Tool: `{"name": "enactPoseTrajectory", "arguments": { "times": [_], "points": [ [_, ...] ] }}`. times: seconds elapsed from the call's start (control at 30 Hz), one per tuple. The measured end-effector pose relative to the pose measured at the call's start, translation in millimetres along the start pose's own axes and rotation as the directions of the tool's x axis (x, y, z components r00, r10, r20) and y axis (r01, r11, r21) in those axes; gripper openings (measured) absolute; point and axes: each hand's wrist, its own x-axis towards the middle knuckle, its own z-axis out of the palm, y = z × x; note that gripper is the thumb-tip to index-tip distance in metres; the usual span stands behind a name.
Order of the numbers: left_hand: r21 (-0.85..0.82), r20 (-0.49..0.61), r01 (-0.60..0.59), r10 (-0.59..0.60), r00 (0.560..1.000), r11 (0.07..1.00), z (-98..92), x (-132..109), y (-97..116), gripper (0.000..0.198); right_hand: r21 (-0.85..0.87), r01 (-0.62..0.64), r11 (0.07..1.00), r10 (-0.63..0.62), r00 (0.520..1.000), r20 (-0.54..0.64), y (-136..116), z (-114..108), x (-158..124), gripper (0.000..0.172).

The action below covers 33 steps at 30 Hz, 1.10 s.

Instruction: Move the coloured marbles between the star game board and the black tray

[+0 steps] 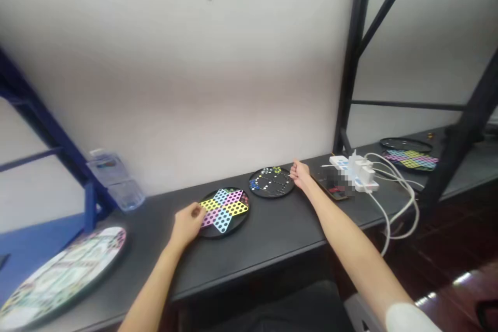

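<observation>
A Chinese checkers board (223, 209) with a yellow, pink and blue star of holes lies on the black table. Over its left tip is my left hand (189, 222), thumb and fingers curled together; what they hold, if anything, is hidden. To the right lies a round black tray (268, 190) with small blue, white and yellow-green pieces in it. At that tray's right rim my right hand (300, 174) is closed, its fingers folded in, and I cannot make out anything inside them. Some reddish and green pieces (244, 198) show at the star board's right side.
A phone (332, 187) and a white power strip (365, 184) with plugs and looping cables (412, 202) are right of my right arm. A clear plastic box (119, 181) leans at the wall. A large oval printed board (66, 275) lies left. Dark metal posts (350, 62) stand at right.
</observation>
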Motion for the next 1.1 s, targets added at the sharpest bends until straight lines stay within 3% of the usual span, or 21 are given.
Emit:
{"name": "enactPoseTrajectory", "arguments": {
  "times": [0.13,0.23,0.3,0.37,0.53,0.6,0.7,0.83,0.97,1.1],
  "points": [
    [0.029,-0.028,0.002,-0.001,1.000,1.000,-2.3,0.0,-0.6,0.026,-0.009,-0.016,1.000,0.017,0.995,0.103,0.2,11.2,-12.2,0.039],
    [0.084,-0.175,0.030,-0.015,0.985,0.996,-3.3,3.4,-4.8,0.023,-0.010,-0.029,1.000,0.030,0.993,0.118,3.2,30.2,-31.3,0.037],
    [0.108,-0.237,0.039,-0.012,0.972,0.993,-2.6,6.2,-7.9,0.021,-0.046,-0.088,0.995,0.096,0.975,0.200,10.8,50.7,-49.7,0.036],
    [0.120,-0.224,0.020,0.008,0.974,0.993,-1.2,8.1,-9.5,0.020,-0.098,-0.125,0.987,0.149,0.947,0.286,24.1,76.9,-71.5,0.035],
    [0.128,-0.128,-0.046,0.063,0.990,0.991,1.4,8.7,-9.7,0.024,-0.205,-0.167,0.964,0.234,0.899,0.369,68.2,142.2,-126.6,0.039],
    [0.118,-0.114,-0.047,0.060,0.992,0.992,2.1,9.1,-10.6,0.025,-0.390,-0.033,0.920,0.224,0.862,0.456,81.6,156.4,-143.7,0.042],
    [0.111,-0.099,-0.029,0.040,0.994,0.993,3.1,10.5,-12.3,0.025,-0.617,0.287,0.733,0.114,0.842,0.527,91.9,161.3,-161.3,0.046],
    [0.092,-0.084,-0.017,0.025,0.996,0.996,3.7,11.2,-12.5,0.025,-0.687,0.604,0.405,-0.015,0.755,0.655,94.6,156.4,-173.4,0.048],
    [0.097,-0.069,-0.030,0.037,0.997,0.995,4.2,10.5,-13.0,0.025,-0.690,0.694,0.204,-0.038,0.710,0.703,96.1,155.2,-181.7,0.047],
    [0.106,-0.056,-0.039,0.045,0.997,0.994,5.3,10.7,-15.3,0.026,-0.666,0.743,0.069,-0.058,0.670,0.741,95.9,155.3,-189.9,0.043]
  ]
}}
